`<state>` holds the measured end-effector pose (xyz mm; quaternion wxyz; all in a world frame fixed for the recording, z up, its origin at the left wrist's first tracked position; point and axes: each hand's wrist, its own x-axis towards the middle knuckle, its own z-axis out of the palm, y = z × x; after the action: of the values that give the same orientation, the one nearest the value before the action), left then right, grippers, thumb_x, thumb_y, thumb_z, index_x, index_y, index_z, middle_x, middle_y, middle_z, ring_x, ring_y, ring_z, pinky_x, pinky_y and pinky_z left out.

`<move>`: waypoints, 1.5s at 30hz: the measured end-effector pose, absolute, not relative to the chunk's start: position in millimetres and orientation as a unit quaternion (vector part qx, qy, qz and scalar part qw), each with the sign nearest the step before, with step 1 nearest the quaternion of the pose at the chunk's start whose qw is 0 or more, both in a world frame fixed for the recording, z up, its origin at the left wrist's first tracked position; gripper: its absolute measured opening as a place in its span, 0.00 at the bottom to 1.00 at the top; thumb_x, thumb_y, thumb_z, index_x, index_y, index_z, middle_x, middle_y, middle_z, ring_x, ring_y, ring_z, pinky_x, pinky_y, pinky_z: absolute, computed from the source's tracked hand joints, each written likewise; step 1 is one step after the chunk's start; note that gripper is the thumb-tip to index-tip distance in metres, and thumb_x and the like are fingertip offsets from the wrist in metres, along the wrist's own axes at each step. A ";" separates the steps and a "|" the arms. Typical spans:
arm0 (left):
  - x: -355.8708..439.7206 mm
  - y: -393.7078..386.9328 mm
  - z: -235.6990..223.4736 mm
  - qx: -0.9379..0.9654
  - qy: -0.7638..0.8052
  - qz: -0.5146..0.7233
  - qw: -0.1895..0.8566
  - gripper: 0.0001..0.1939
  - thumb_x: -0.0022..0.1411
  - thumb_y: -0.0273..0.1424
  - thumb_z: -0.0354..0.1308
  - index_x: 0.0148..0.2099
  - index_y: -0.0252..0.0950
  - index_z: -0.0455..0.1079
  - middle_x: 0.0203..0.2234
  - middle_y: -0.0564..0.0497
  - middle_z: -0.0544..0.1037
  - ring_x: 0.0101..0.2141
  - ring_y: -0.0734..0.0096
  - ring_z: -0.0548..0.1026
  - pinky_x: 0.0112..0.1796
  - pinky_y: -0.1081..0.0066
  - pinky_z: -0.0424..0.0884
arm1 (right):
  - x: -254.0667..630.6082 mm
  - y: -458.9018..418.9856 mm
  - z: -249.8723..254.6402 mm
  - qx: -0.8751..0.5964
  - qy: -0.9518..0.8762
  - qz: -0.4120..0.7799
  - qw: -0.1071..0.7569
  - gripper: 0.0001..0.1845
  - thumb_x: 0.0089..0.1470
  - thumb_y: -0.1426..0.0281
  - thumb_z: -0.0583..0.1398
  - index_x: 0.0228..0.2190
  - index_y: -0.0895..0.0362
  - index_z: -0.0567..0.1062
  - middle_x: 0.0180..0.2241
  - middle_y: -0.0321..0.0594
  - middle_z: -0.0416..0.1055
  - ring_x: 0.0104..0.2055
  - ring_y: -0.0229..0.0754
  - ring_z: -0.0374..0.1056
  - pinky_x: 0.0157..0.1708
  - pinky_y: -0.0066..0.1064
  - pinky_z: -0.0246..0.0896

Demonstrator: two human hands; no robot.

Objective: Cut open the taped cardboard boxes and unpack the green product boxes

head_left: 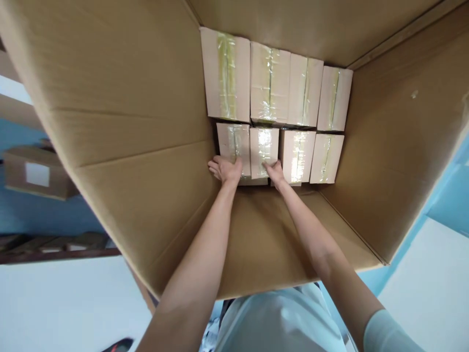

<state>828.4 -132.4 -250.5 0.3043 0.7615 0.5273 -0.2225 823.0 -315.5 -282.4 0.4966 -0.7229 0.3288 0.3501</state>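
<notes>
I look down into a large open cardboard carton point(139, 161). Several small taped cardboard boxes stand in two rows at its bottom. My left hand point(225, 169) rests on the near-left small box point(232, 142), fingers curled over its lower edge. My right hand point(274, 171) presses against the near edge of the second small box point(264, 149), fingers closed against it. Both arms reach deep into the carton. The back row point(271, 85) stands higher than the front row.
The carton's tall flaps rise on all sides. Outside at left a smaller cardboard box with a white label point(36, 173) sits on a shelf above a dark ledge point(54, 244). A blue wall and white floor show around the carton.
</notes>
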 end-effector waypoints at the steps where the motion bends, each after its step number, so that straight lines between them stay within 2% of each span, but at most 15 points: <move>1: 828.1 -126.7 -251.9 0.746 0.527 -0.221 0.342 0.39 0.66 0.35 0.72 0.72 0.26 0.64 0.69 0.24 0.71 0.73 0.34 0.69 0.73 0.40 0.66 | 825.4 -317.1 -280.4 -0.709 0.340 0.349 0.509 0.50 0.67 0.61 0.71 0.77 0.71 0.59 0.70 0.67 0.74 0.73 0.59 0.73 0.79 0.53 0.60; 4: 825.3 -108.5 -254.2 0.687 0.518 -0.236 0.452 0.33 0.67 0.37 0.68 0.70 0.31 0.69 0.63 0.33 0.81 0.65 0.45 0.80 0.69 0.51 0.74 | 830.8 -316.2 -267.5 -0.675 0.362 0.360 0.533 0.53 0.65 0.62 0.74 0.79 0.67 0.59 0.73 0.62 0.73 0.75 0.55 0.71 0.80 0.49 0.59; 8: 817.0 -96.4 -244.9 0.677 0.517 -0.242 0.464 0.27 0.63 0.37 0.69 0.62 0.35 0.77 0.58 0.37 0.86 0.63 0.43 0.82 0.65 0.52 0.78 | 833.9 -312.4 -242.5 -0.633 0.386 0.384 0.551 0.58 0.65 0.60 0.74 0.82 0.64 0.54 0.78 0.63 0.65 0.80 0.57 0.65 0.81 0.53 0.56; 11: 806.9 -98.9 -222.6 0.698 0.504 -0.237 0.450 0.28 0.64 0.39 0.68 0.63 0.35 0.78 0.59 0.37 0.86 0.62 0.43 0.83 0.64 0.53 0.78 | 835.9 -316.6 -214.6 -0.627 0.376 0.399 0.553 0.59 0.65 0.58 0.74 0.83 0.62 0.53 0.79 0.62 0.62 0.81 0.58 0.63 0.78 0.55 0.61; 17: 791.9 -112.0 -144.2 0.687 0.494 -0.215 0.487 0.32 0.66 0.42 0.64 0.69 0.36 0.77 0.62 0.37 0.85 0.63 0.45 0.82 0.66 0.52 0.76 | 845.3 -343.0 -127.3 -0.631 0.346 0.431 0.544 0.57 0.64 0.55 0.75 0.83 0.50 0.57 0.80 0.51 0.63 0.79 0.59 0.66 0.72 0.54 0.73; 20: 788.1 -122.8 -93.1 0.731 0.460 -0.178 0.472 0.37 0.64 0.43 0.63 0.71 0.34 0.75 0.64 0.34 0.82 0.64 0.40 0.80 0.69 0.48 0.73 | 844.5 -362.0 -76.6 -0.633 0.334 0.420 0.558 0.59 0.61 0.55 0.76 0.83 0.51 0.58 0.82 0.51 0.59 0.79 0.59 0.67 0.69 0.49 0.76; 23: 780.0 -138.1 -36.0 0.781 0.406 -0.128 0.458 0.41 0.62 0.47 0.61 0.71 0.30 0.75 0.61 0.30 0.80 0.64 0.36 0.79 0.70 0.46 0.72 | 835.4 -381.3 -24.1 -0.629 0.327 0.395 0.585 0.59 0.61 0.53 0.75 0.83 0.55 0.58 0.83 0.55 0.56 0.78 0.60 0.67 0.69 0.49 0.77; 29: 741.2 -163.4 68.6 0.781 0.380 -0.049 0.493 0.42 0.61 0.56 0.56 0.68 0.36 0.74 0.56 0.35 0.80 0.63 0.33 0.80 0.68 0.41 0.75 | 803.0 -400.3 84.8 -0.646 0.241 0.306 0.657 0.55 0.48 0.44 0.80 0.72 0.46 0.76 0.76 0.50 0.71 0.76 0.63 0.69 0.68 0.53 0.76; 31: 725.4 -163.0 93.7 0.769 0.390 -0.008 0.506 0.41 0.59 0.58 0.57 0.67 0.40 0.75 0.57 0.36 0.80 0.64 0.32 0.79 0.68 0.41 0.75 | 792.8 -399.4 116.9 -0.648 0.222 0.288 0.670 0.53 0.41 0.42 0.82 0.66 0.44 0.81 0.70 0.50 0.78 0.72 0.65 0.74 0.64 0.54 0.78; 34: 701.9 -153.8 123.7 0.762 0.385 0.050 0.517 0.39 0.58 0.59 0.61 0.66 0.47 0.76 0.58 0.38 0.80 0.64 0.31 0.79 0.66 0.39 0.76 | 780.5 -391.9 156.6 -0.644 0.179 0.274 0.691 0.50 0.39 0.40 0.82 0.61 0.44 0.84 0.61 0.49 0.85 0.64 0.66 0.81 0.60 0.57 0.79; 36: 684.2 -144.5 141.9 0.762 0.380 0.094 0.516 0.39 0.57 0.60 0.62 0.66 0.50 0.76 0.58 0.39 0.80 0.62 0.29 0.80 0.65 0.37 0.77 | 772.6 -382.5 179.3 -0.652 0.152 0.270 0.692 0.50 0.38 0.40 0.82 0.61 0.44 0.84 0.58 0.48 0.86 0.61 0.66 0.82 0.58 0.58 0.79; 39: 647.8 -130.5 169.5 0.753 0.393 0.161 0.502 0.39 0.58 0.61 0.60 0.66 0.53 0.75 0.55 0.40 0.80 0.60 0.30 0.81 0.64 0.38 0.78 | 756.1 -361.5 210.5 -0.661 0.110 0.280 0.687 0.52 0.38 0.40 0.82 0.62 0.44 0.83 0.57 0.48 0.87 0.60 0.64 0.83 0.55 0.55 0.80; 42: 591.5 -116.8 195.2 0.736 0.425 0.216 0.481 0.40 0.59 0.62 0.57 0.68 0.51 0.75 0.55 0.40 0.80 0.60 0.31 0.81 0.64 0.40 0.78 | 728.7 -329.6 236.4 -0.670 0.024 0.321 0.669 0.50 0.39 0.39 0.81 0.60 0.45 0.84 0.59 0.47 0.86 0.61 0.62 0.81 0.54 0.49 0.81; 45: 515.5 -101.0 213.8 0.704 0.477 0.267 0.454 0.42 0.59 0.59 0.57 0.70 0.47 0.74 0.58 0.39 0.79 0.61 0.34 0.80 0.64 0.43 0.79 | 687.7 -282.8 251.4 -0.675 -0.076 0.371 0.633 0.47 0.43 0.38 0.79 0.59 0.47 0.84 0.59 0.47 0.86 0.61 0.63 0.81 0.53 0.49 0.81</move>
<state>515.5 -101.0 213.8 0.4539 0.7038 0.4767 0.2674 687.7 -282.8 251.4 0.6330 -0.6752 -0.0756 0.3712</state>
